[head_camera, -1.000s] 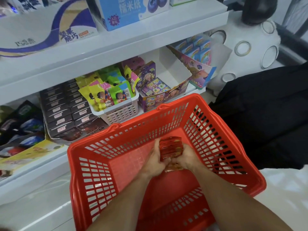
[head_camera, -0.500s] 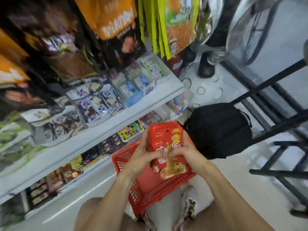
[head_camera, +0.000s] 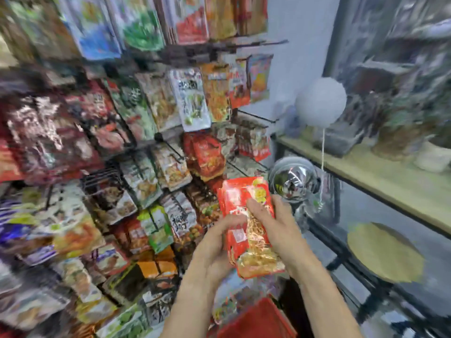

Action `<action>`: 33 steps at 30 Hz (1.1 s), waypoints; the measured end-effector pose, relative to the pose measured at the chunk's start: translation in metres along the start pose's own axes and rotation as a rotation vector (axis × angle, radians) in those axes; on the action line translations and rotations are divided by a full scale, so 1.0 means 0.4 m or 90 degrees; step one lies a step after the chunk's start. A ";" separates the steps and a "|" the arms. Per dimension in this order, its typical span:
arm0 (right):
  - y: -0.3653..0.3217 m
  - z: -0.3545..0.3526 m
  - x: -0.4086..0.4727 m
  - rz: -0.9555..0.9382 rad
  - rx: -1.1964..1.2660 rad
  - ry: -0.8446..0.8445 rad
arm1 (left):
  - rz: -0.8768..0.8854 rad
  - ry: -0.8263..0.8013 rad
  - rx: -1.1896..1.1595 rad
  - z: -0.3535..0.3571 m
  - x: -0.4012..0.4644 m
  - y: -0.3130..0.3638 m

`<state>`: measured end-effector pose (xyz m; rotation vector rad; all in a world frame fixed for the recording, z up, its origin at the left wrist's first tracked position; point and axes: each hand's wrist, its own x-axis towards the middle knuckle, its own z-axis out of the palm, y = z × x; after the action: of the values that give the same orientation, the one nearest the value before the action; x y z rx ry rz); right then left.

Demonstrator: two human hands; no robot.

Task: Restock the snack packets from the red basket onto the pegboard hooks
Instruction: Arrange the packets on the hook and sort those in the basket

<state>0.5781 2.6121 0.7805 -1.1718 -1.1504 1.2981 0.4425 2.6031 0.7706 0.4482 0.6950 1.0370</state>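
Note:
A small stack of red snack packets (head_camera: 246, 230) with golden food printed on them is held upright in front of the pegboard. My left hand (head_camera: 214, 247) grips the stack from its left side. My right hand (head_camera: 275, 223) grips it from the right, thumb across the front. The pegboard's black wire hooks (head_camera: 170, 152) carry many hanging packets, among them similar red ones (head_camera: 207, 154) just above the stack. A corner of the red basket (head_camera: 256, 320) shows at the bottom, below my forearms. The view is blurred by motion.
Hanging snack bags (head_camera: 97, 142) fill the left and centre. To the right stand a wooden counter (head_camera: 366, 172), a round wooden stool (head_camera: 383, 252), a shiny silver balloon (head_camera: 292, 181) and a white balloon (head_camera: 319, 101). A black frame (head_camera: 341, 245) runs under the counter.
My view has swung up from the basket to the pegboard. Both hands lifted the red packets out of the basket and raised them to the level of the lower hooks.

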 end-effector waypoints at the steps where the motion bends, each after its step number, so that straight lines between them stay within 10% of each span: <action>1: -0.038 0.012 -0.008 -0.030 -0.021 0.022 | 0.003 -0.022 -0.011 0.023 -0.019 0.023; 33: -0.285 -0.200 0.381 -0.335 0.030 0.163 | 0.246 0.037 0.015 0.384 0.262 0.164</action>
<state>0.6622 2.7716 0.8813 -0.8867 -1.1310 0.7474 0.5450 2.7237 0.8885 0.5900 0.6878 1.4102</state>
